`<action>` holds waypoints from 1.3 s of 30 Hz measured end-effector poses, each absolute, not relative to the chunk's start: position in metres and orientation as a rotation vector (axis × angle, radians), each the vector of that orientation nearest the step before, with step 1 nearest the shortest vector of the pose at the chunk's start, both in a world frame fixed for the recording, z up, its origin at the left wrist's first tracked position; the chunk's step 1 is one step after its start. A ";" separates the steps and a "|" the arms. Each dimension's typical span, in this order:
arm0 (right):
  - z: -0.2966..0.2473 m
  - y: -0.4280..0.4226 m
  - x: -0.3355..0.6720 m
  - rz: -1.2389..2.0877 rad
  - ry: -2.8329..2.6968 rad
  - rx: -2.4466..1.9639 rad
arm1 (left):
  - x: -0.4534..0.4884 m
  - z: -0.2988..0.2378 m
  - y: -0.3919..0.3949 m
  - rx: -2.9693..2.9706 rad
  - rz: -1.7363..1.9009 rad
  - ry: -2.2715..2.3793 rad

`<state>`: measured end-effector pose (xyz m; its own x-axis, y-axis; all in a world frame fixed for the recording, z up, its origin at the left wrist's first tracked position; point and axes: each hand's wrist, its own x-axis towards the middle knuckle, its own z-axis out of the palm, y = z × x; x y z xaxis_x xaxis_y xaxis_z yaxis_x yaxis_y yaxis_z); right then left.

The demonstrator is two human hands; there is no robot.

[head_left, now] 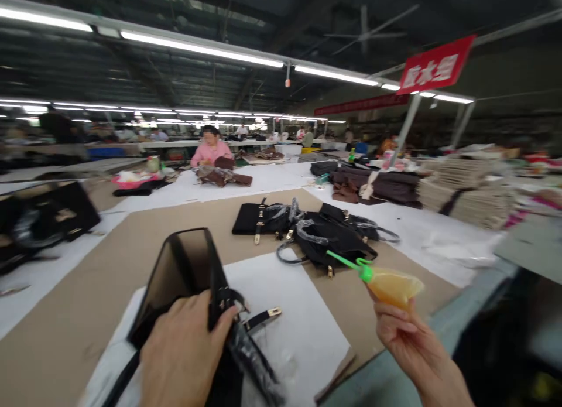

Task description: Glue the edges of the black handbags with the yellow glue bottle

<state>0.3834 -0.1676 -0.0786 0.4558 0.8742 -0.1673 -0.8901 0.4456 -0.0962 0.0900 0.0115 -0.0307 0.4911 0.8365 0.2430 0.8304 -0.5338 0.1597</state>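
My left hand point(187, 351) grips the top edge of a black handbag point(184, 278) that stands open on a white sheet point(290, 325) at the near side of the table. A strap with a gold end point(263, 318) sticks out beside my thumb. My right hand point(406, 337) is raised at the right and pinches a small yellowish squeeze bottle point(393, 285) with a green nozzle point(349, 262) pointing up and left. Several more black handbags point(316, 231) with plastic-wrapped handles lie further back on the brown board.
The brown board point(109, 278) covers the white table. A black bag point(44, 219) sits at the left edge. Dark brown bags point(377, 187) and stacked beige pieces point(465, 193) lie at the right. A person in pink point(211, 149) works at the far side.
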 end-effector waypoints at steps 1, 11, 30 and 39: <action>-0.080 -0.169 0.386 1.103 0.120 -0.162 | 0.095 -0.023 0.007 2.651 0.472 1.597; -0.041 -0.141 0.386 1.256 0.141 -0.149 | 0.062 0.006 0.022 2.757 0.509 1.033; 0.038 -0.016 0.258 1.634 0.060 0.016 | -0.011 0.007 0.089 2.019 0.456 0.453; 0.038 -0.001 0.239 1.606 0.212 -0.090 | 0.028 0.005 0.075 2.002 0.584 1.434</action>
